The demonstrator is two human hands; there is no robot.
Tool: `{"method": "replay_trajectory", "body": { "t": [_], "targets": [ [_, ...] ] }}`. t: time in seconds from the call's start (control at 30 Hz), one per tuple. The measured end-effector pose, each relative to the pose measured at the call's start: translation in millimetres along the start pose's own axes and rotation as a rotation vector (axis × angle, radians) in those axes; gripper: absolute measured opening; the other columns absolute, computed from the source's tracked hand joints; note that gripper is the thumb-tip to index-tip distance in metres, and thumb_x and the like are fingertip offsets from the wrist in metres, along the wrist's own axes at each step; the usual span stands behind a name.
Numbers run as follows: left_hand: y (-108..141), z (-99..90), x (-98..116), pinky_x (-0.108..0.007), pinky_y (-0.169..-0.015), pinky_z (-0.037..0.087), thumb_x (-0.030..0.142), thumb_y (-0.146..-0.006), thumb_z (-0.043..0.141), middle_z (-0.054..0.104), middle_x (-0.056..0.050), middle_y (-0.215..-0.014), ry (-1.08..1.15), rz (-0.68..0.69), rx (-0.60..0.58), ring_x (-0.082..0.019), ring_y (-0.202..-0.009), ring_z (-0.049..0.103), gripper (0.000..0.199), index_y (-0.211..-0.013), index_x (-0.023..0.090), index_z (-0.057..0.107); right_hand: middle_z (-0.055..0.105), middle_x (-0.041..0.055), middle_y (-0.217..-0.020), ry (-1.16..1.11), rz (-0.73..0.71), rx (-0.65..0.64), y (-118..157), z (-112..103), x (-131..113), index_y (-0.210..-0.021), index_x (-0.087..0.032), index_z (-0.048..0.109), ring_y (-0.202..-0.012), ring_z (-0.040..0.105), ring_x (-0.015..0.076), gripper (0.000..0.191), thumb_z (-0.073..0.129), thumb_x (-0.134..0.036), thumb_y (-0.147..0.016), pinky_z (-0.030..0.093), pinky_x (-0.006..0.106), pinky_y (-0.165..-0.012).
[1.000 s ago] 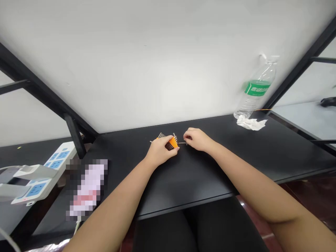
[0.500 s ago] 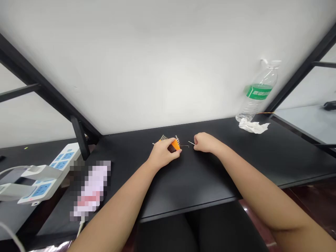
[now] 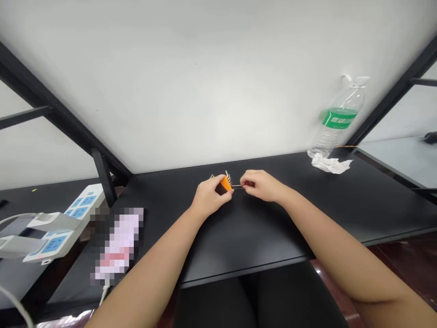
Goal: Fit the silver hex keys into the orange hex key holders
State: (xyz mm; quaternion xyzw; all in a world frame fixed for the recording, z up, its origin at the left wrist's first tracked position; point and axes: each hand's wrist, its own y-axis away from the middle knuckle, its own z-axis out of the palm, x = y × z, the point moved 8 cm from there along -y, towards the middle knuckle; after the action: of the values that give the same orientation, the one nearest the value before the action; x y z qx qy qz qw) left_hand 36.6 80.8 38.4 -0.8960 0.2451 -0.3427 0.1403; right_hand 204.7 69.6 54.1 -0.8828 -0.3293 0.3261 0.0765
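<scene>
An orange hex key holder (image 3: 226, 183) is pinched between the thumb and fingers of my left hand (image 3: 210, 197), over the black table. Several metal hex keys (image 3: 228, 176) stick out of it, their bent ends at its right side. My right hand (image 3: 258, 184) is closed on a thin hex key (image 3: 236, 185), which spans the small gap to the holder's right edge. Another thin key lies just below it, parallel. Whether the held key's tip is inside the holder, I cannot make out. My fingers hide much of the holder.
On the black table (image 3: 259, 241), a plastic bottle (image 3: 337, 118) with a green label stands at the back right, beside a crumpled tissue (image 3: 331, 164). To the left lie a blurred-out phone (image 3: 118, 246) on a cable and a white power strip (image 3: 73, 221) with plugs. Black metal bars (image 3: 102, 175) flank the table.
My right hand has moved left with the thin hex key, bringing it from apart to right beside the orange holder. My left hand keeps its grip, nearly still.
</scene>
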Motion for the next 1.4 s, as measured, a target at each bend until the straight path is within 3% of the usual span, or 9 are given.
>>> {"method": "replay_trajectory", "body": {
  "t": [0.27, 0.5, 0.77, 0.9, 1.03, 1.23, 1.4],
  "targets": [
    [1, 2.0, -2, -0.03, -0.076, 0.052, 0.037, -0.078, 0.074, 0.071, 0.001, -0.081, -0.01, -0.009, -0.012, -0.016, -0.07, 0.064, 0.035, -0.11, 0.024, 0.069, 0.061, 0.0032, -0.087, 0.07, -0.061, -0.014, 2, 0, -6, -0.088, -0.018, 0.07, -0.074, 0.055, 0.0128, 0.015, 0.058, -0.011, -0.093, 0.043, 0.026, -0.07],
    [3, 7.5, 4, -0.028, -0.069, 0.048, 0.037, -0.077, 0.075, 0.07, 0.002, -0.08, -0.037, 0.038, -0.062, -0.016, -0.069, 0.063, 0.03, -0.104, 0.024, 0.069, 0.065, 0.0064, -0.096, 0.029, -0.109, 0.082, 3, -9, -13, -0.094, -0.019, 0.073, -0.084, 0.061, 0.0163, 0.018, 0.056, -0.015, -0.098, 0.051, 0.03, -0.078],
    [3, 6.0, 5, -0.028, -0.07, 0.049, 0.035, -0.077, 0.073, 0.073, 0.0, -0.086, -0.015, 0.051, -0.053, -0.016, -0.072, 0.065, 0.028, -0.102, 0.024, 0.07, 0.067, 0.0063, -0.096, -0.005, -0.184, 0.071, 0, 7, -21, -0.097, -0.02, 0.074, -0.084, 0.064, 0.0157, 0.023, 0.053, -0.013, -0.099, 0.053, 0.03, -0.077],
    [2, 3.7, -1, -0.027, -0.069, 0.05, 0.036, -0.077, 0.074, 0.07, 0.002, -0.08, 0.005, -0.011, -0.037, -0.016, -0.07, 0.063, 0.03, -0.104, 0.024, 0.07, 0.069, 0.0056, -0.097, -0.037, -0.1, 0.12, 0, -2, -12, -0.106, -0.021, 0.073, -0.083, 0.064, 0.0156, 0.017, 0.059, -0.017, -0.097, 0.052, 0.029, -0.078],
    [1, 2.1, -2, -0.027, -0.07, 0.049, 0.037, -0.076, 0.075, 0.069, 0.002, -0.079, 0.007, -0.032, -0.029, -0.015, -0.07, 0.063, 0.031, -0.104, 0.024, 0.07, 0.071, 0.0037, -0.091, -0.011, 0.003, 0.152, 2, -13, -2, -0.095, -0.02, 0.073, -0.076, 0.064, 0.0143, 0.011, 0.062, -0.019, -0.095, 0.05, 0.028, -0.073],
    [2, 3.9, 5, -0.027, -0.067, 0.047, 0.034, -0.076, 0.073, 0.068, 0.002, -0.076, 0.009, 0.013, -0.051, -0.014, -0.066, 0.061, 0.027, -0.1, 0.023, 0.069, 0.073, 0.0048, -0.092, 0.063, -0.137, 0.053, -2, 10, -17, -0.094, -0.019, 0.074, -0.081, 0.066, 0.0157, 0.018, 0.057, -0.014, -0.097, 0.049, 0.028, -0.077],
    [3, 4.7, 4, -0.026, -0.063, 0.045, 0.035, -0.077, 0.073, 0.065, 0.003, -0.071, -0.001, 0.008, -0.055, -0.013, -0.062, 0.058, 0.021, -0.093, 0.023, 0.069, 0.072, 0.0053, -0.09, 0.156, -0.116, 0.041, -3, 24, -13, -0.091, -0.018, 0.072, -0.078, 0.063, 0.0154, 0.016, 0.058, -0.017, -0.097, 0.045, 0.028, -0.073]
  ]
}}
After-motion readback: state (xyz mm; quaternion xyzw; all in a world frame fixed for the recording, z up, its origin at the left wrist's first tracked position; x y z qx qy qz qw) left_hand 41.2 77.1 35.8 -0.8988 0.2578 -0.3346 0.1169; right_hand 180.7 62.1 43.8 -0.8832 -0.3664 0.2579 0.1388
